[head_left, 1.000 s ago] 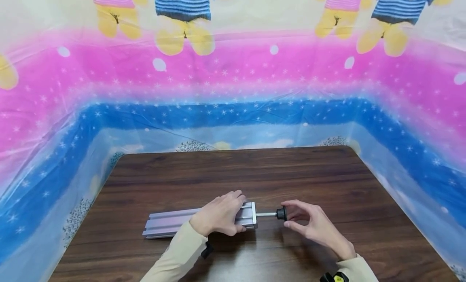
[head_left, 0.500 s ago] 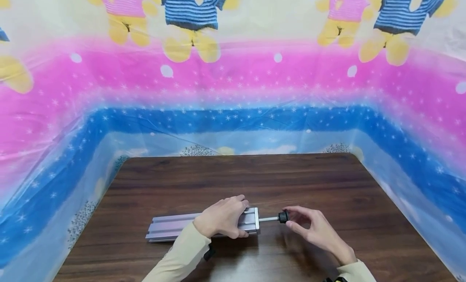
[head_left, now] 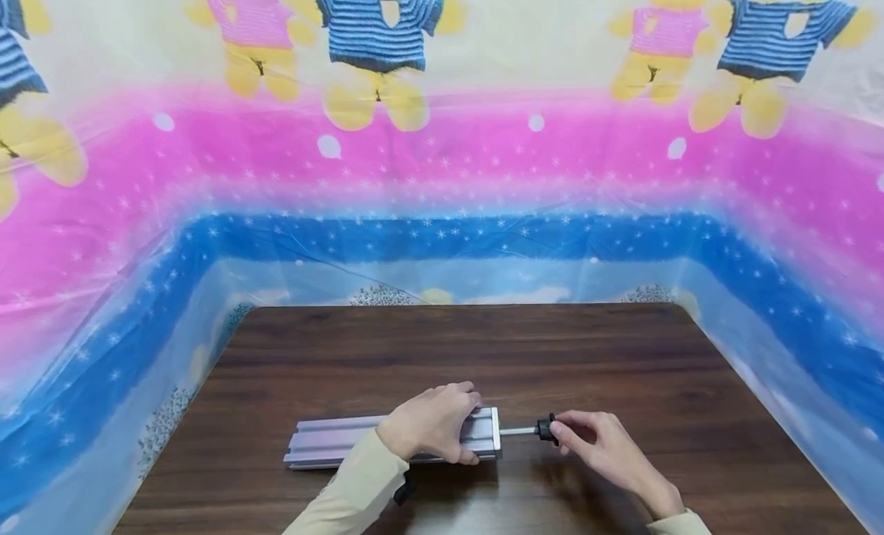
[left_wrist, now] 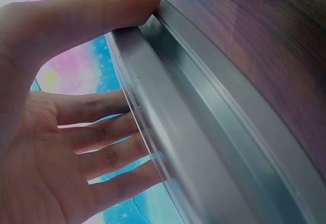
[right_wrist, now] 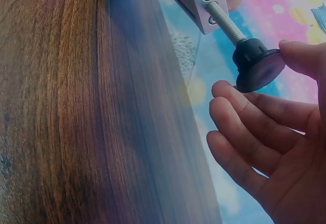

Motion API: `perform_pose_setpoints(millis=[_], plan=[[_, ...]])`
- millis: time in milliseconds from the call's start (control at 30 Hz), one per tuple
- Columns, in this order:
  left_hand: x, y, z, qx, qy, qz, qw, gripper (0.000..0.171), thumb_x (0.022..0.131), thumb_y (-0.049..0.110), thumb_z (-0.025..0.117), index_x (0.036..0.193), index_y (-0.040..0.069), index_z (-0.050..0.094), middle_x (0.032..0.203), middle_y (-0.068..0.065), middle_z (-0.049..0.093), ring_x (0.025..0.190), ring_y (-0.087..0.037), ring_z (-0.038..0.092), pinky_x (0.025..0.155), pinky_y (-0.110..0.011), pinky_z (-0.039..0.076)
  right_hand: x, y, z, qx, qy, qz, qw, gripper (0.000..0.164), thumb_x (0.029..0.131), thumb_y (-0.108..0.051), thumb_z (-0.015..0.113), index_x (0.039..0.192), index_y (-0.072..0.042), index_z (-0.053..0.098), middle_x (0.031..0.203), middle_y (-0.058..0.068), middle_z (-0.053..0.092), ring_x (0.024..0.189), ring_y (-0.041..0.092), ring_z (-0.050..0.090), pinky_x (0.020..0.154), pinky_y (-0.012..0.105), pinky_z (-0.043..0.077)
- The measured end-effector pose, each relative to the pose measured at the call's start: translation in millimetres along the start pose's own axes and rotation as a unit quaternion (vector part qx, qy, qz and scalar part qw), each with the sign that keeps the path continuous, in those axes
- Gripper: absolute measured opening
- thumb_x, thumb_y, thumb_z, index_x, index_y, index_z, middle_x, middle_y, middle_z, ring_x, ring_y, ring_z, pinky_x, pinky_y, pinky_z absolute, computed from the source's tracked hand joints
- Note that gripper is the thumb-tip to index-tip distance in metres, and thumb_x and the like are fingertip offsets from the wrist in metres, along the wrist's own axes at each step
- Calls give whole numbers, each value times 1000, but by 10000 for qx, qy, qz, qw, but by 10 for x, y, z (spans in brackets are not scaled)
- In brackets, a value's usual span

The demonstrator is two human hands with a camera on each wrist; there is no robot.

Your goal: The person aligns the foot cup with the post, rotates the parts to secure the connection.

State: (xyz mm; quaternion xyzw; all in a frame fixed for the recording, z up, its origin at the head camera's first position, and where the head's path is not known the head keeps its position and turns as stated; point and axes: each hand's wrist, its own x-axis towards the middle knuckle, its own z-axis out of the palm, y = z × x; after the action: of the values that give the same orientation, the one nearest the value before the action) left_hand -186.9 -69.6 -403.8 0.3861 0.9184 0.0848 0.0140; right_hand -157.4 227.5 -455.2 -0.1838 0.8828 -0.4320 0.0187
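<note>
A silver aluminium profile [head_left: 338, 437] with long grooves lies on the table, its length running left to right. My left hand [head_left: 430, 424] grips it near the right end, the thumb on the near side and the fingers over the far side. A flat end plate [right_wrist: 216, 2] with screws caps that end. From the plate a threaded rod [right_wrist: 227, 23] sticks out, carrying a black levelling foot [right_wrist: 260, 71] with a round base. My right hand [head_left: 602, 447] pinches the foot's rim between thumb and fingers; the other fingers [right_wrist: 237, 160] are spread below it.
The brown wood-grain table [head_left: 470, 351] has rounded back corners. A printed cloth [head_left: 456, 151] in pink, blue and cream, with bear figures, surrounds it at the back and sides. A dark wrist strap piece [head_left: 403, 490] shows under the left sleeve.
The head view has tilted up, so everything sits lower in it. My right thumb and fingers have shifted round the foot's rim, and the thumb now overlaps the foot. The left hand keeps its grip.
</note>
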Motion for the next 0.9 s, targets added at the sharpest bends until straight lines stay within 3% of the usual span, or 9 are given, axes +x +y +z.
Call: perform_pose_setpoints(millis=[167, 333, 433, 533, 667, 767, 900], plan=[[10, 1, 9, -18, -18, -26, 10000, 58, 67, 42, 91, 109, 9, 69, 99, 2, 62, 75, -6, 51, 69, -21, 49, 17, 31, 22, -271, 72, -231, 9993, 28, 105, -31, 54, 98, -13, 74, 75, -3, 72, 69, 7, 67, 69, 24, 52], [-2, -4, 6, -108, -83, -75, 9999, 57, 66, 42, 92, 108, 10, 70, 97, 4, 62, 75, -5, 50, 68, -20, 48, 31, 38, 57, -622, 132, -429, 9971, 39, 107, -30, 49, 74, -23, 69, 64, -13, 67, 64, 2, 63, 69, 23, 49], [-2, 5, 34, -159, -127, -16, 9998, 56, 66, 42, 92, 107, 11, 71, 97, 5, 62, 74, -4, 50, 68, -19, 47, -9, 52, 72, -758, 116, -414, 9962, 45, 108, -28, 46, 68, -27, 66, 63, -15, 65, 64, 1, 62, 67, 23, 48], [-1, 11, 47, -174, -177, -17, 9997, 56, 67, 43, 92, 108, 11, 72, 98, 6, 63, 75, -4, 49, 68, -18, 47, -37, 45, 65, -731, -39, -249, 9970, 44, 109, -29, 42, 75, -22, 69, 67, -12, 68, 68, 2, 64, 68, 23, 49], [0, 7, 30, -180, -231, -82, 9995, 59, 67, 44, 92, 112, 11, 72, 101, 6, 64, 76, -4, 49, 68, -19, 47, -64, 20, 38, -452, -80, -224, 9987, 26, 105, -32, 54, 113, -12, 70, 92, -2, 75, 81, 3, 69, 72, 25, 54], [2, -1, 13, -194, -239, -69, 9995, 59, 68, 43, 92, 113, 10, 72, 101, 5, 65, 76, -4, 50, 68, -19, 47, -89, 5, 20, -261, 56, -522, 9983, 42, 97, -27, 69, 135, -13, 59, 117, 9, 72, 91, 4, 70, 76, 28, 58], [2, -17, -2, -182, -248, -67, 9995, 60, 68, 43, 91, 114, 9, 72, 104, 3, 66, 77, -4, 50, 68, -20, 47, -93, -3, 17, -171, 155, -964, 9951, 48, 91, -20, 77, 135, -17, 59, 128, 16, 67, 92, 5, 71, 76, 31, 59]])
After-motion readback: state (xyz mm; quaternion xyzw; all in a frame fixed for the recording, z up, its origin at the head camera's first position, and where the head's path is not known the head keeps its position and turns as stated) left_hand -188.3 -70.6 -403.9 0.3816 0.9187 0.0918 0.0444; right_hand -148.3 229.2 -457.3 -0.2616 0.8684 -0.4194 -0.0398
